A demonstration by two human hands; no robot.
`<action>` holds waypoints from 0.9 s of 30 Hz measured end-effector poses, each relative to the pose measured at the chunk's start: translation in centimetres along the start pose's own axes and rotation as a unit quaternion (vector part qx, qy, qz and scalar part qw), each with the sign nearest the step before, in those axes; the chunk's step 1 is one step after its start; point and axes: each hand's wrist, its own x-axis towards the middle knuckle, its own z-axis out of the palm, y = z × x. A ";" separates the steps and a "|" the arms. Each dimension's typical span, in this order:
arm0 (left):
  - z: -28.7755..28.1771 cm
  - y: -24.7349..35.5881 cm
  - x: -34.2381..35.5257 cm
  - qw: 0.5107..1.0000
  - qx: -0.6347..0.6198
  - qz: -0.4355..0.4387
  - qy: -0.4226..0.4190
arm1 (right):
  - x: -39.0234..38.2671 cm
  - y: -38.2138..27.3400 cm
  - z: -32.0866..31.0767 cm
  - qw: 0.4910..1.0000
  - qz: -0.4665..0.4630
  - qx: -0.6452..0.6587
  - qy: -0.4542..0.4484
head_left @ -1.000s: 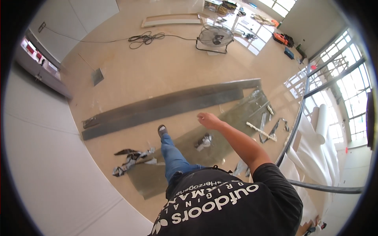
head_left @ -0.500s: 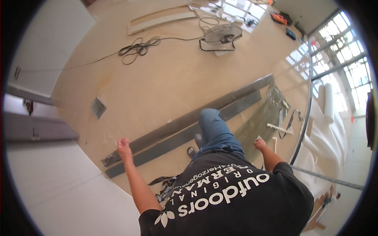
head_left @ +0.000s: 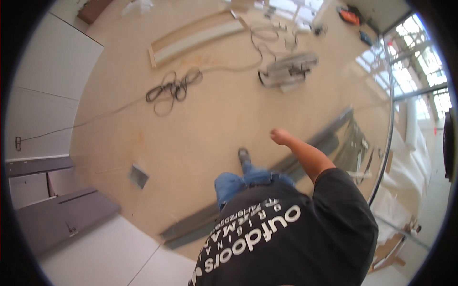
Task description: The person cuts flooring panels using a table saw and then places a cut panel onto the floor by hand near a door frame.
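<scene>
My right hand [head_left: 279,137] is held out in front of my body, above the bare tan floor. Its fingers are curled closed and slightly blurred; what they hold, if anything, is hidden. My left hand is out of view. Long dark grey panels [head_left: 191,224] lie slantwise on the floor under me, partly covered by my body and right forearm. Ahead of the panels, my shoe [head_left: 244,155] shows on the floor. A greenish sheet [head_left: 350,145] lies by the panels' right end.
Ahead lie a coiled black cable [head_left: 174,90], a floor fan [head_left: 288,70] and a long wood-edged panel [head_left: 198,38]. A small grey square [head_left: 138,176] sits at left, near a grey cabinet [head_left: 71,219]. White sheeting [head_left: 405,167] spreads beyond the glass partition on the right.
I have stepped forward across the dark panels. My right hand has swung forward and to the left; my left hand has gone out of view. The fan and cable now appear lower in view.
</scene>
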 end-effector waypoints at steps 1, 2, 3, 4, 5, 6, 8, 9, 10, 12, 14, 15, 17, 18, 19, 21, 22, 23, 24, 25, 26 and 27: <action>-0.9 3.1 2.6 0.999 -0.039 -0.002 0.003 | 6.0 -2.7 -6.4 0.992 -0.072 0.008 0.107; -2.8 4.9 3.9 0.998 -0.061 -0.019 0.017 | 11.0 -8.7 -12.0 0.996 -0.036 0.009 0.079; -3.9 7.6 6.5 0.997 -0.073 -0.018 0.016 | 15.4 -11.3 -17.1 0.982 -0.103 0.054 0.150; -5.4 10.0 9.1 0.997 -0.075 -0.021 0.017 | 19.6 -15.0 -21.9 0.979 -0.107 0.064 0.161; -7.1 11.7 11.2 0.997 -0.066 -0.025 0.020 | 22.6 -19.5 -26.1 0.972 -0.125 0.099 0.172; -8.4 14.1 14.1 0.998 -0.054 -0.020 0.013 | 25.6 -21.8 -28.7 0.967 -0.127 0.120 0.187; -10.9 17.9 20.1 1.000 -0.005 -0.004 -0.016 | 31.9 -24.7 -32.2 0.961 -0.138 0.129 0.204; -12.4 20.0 23.5 0.999 0.026 0.009 -0.027 | 34.6 -25.4 -32.6 0.961 -0.145 0.118 0.204; -14.0 21.9 26.7 0.998 0.056 0.016 -0.038 | 36.5 -25.8 -32.2 0.969 -0.140 0.124 0.159; -17.9 28.2 33.9 0.992 0.102 0.034 -0.058 | 40.2 -23.4 -31.3 0.990 -0.111 0.046 0.074; -25.0 36.9 41.9 0.990 0.119 -0.012 -0.071 | 41.2 -17.3 -26.9 0.998 -0.040 0.029 0.049; -27.3 43.7 44.7 0.989 0.115 -0.041 -0.084 | 40.1 -12.8 -25.2 0.996 0.081 0.003 -0.035; -30.9 50.3 55.1 0.995 0.034 0.085 0.023 | 39.1 -4.6 -23.5 0.987 0.129 -0.040 -0.087; -33.7 54.7 58.8 0.986 -0.097 0.046 0.125 | 39.6 -3.3 -23.1 0.974 0.157 -0.065 -0.151; -36.1 60.0 61.8 0.987 -0.086 0.049 0.127 | 38.5 -1.6 -22.5 0.957 0.209 -0.102 -0.173; -39.1 70.5 65.9 0.966 -0.218 0.118 0.070 | 35.6 3.1 -23.2 0.911 0.218 -0.198 -0.289; -41.0 73.8 68.0 0.967 -0.212 0.120 0.071 | 35.2 4.1 -23.9 0.926 0.200 -0.165 -0.275; -42.6 77.0 70.2 0.963 -0.217 0.127 0.095 | 36.6 4.5 -25.5 0.939 0.180 -0.134 -0.260; -43.1 79.4 72.3 0.959 -0.224 0.130 0.112 | 39.3 4.4 -27.5 0.939 0.181 -0.131 -0.263; -43.1 81.5 74.1 0.960 -0.224 0.126 0.111 | 42.5 4.2 -29.4 0.917 0.310 -0.024 -0.251; -42.8 83.3 75.7 0.972 -0.180 0.083 0.125 | 45.5 3.4 -31.5 0.868 0.430 0.088 -0.231; -42.9 86.4 78.3 0.979 -0.131 0.052 0.146 | 51.2 1.4 -34.1 0.867 0.454 0.089 -0.187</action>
